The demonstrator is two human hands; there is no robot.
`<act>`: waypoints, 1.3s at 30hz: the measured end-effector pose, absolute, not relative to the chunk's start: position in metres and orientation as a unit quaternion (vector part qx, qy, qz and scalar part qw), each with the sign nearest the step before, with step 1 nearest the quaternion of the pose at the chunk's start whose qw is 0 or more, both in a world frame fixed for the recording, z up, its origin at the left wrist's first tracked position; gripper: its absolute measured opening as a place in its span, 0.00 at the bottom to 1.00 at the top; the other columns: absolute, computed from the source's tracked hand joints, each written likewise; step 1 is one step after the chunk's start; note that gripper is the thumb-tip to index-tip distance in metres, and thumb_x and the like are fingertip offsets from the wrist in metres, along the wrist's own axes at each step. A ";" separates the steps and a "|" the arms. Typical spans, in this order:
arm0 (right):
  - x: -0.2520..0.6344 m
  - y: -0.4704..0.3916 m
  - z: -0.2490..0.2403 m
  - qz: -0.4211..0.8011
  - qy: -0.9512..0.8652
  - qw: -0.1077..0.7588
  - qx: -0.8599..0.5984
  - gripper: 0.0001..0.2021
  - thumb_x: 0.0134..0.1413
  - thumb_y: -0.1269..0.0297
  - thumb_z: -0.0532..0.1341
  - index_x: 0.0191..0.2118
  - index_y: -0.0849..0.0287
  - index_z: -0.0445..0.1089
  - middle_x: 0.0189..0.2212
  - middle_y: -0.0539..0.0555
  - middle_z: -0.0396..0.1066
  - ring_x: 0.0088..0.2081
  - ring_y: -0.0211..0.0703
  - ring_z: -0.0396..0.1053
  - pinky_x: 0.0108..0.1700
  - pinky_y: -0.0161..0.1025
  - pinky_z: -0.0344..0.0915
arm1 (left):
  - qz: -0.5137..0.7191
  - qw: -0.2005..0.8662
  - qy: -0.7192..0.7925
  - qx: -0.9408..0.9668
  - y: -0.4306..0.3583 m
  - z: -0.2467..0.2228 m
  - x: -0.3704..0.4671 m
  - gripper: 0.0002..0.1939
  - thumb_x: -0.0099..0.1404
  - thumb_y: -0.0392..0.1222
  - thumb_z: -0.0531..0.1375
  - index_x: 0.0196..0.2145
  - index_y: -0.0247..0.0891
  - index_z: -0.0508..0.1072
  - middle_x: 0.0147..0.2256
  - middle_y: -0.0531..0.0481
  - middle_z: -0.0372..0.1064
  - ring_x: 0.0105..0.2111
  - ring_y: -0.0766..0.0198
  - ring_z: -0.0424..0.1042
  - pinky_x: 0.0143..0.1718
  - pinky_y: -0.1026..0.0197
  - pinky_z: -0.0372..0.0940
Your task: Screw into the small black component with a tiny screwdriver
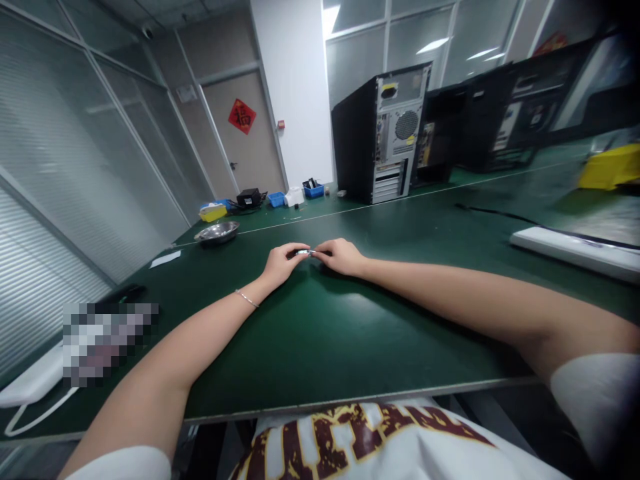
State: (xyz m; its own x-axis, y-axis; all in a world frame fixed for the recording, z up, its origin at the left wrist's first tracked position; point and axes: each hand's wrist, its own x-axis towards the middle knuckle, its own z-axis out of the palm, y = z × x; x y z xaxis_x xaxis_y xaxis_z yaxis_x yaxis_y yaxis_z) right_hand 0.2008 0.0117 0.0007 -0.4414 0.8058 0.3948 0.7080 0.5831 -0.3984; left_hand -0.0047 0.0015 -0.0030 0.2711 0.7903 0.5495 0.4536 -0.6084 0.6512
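Observation:
Both hands meet over the middle of the green table. Between them is a small, shiny silver piece, too small to name. My left hand pinches its left end between thumb and fingers. From the other side, my right hand is closed with its thumb and fingertips at the right end of the piece. The fingertips cover part of it, so its full shape is hidden.
A metal bowl stands at the back left, near a slip of white paper. Behind are blue bins and a black computer tower. A white power strip lies right, a yellow bin beyond it.

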 end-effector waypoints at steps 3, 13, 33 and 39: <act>0.201 0.011 0.001 0.092 -0.842 0.282 -0.450 0.15 0.63 0.54 0.56 0.45 0.50 0.79 0.41 0.51 0.80 0.43 0.47 0.74 0.39 0.37 0.63 | 0.452 0.187 0.404 0.773 0.002 -0.004 -0.005 0.12 0.61 0.43 0.64 0.41 0.37 0.81 0.40 0.43 0.79 0.39 0.56 0.76 0.44 0.56 0.67; 0.201 0.011 0.002 0.098 -0.844 0.276 -0.449 0.15 0.64 0.53 0.56 0.45 0.49 0.79 0.40 0.51 0.80 0.42 0.47 0.74 0.38 0.36 0.62 | 0.455 0.247 0.397 0.758 0.005 -0.005 -0.006 0.13 0.59 0.44 0.66 0.40 0.37 0.81 0.39 0.44 0.79 0.38 0.57 0.75 0.44 0.55 0.67; 0.201 0.011 0.001 0.094 -0.855 0.285 -0.424 0.16 0.64 0.54 0.55 0.42 0.52 0.79 0.38 0.51 0.79 0.38 0.44 0.72 0.36 0.35 0.60 | 0.475 0.457 0.357 0.662 0.007 -0.008 -0.004 0.22 0.50 0.48 0.72 0.41 0.34 0.79 0.37 0.44 0.78 0.35 0.61 0.76 0.44 0.54 0.71; 0.199 0.011 0.001 0.088 -0.857 0.284 -0.422 0.16 0.65 0.55 0.54 0.44 0.52 0.78 0.41 0.52 0.79 0.40 0.44 0.73 0.37 0.35 0.60 | 0.485 0.486 0.344 0.641 0.009 -0.008 -0.005 0.17 0.55 0.45 0.69 0.40 0.35 0.76 0.37 0.46 0.76 0.36 0.62 0.77 0.47 0.53 0.71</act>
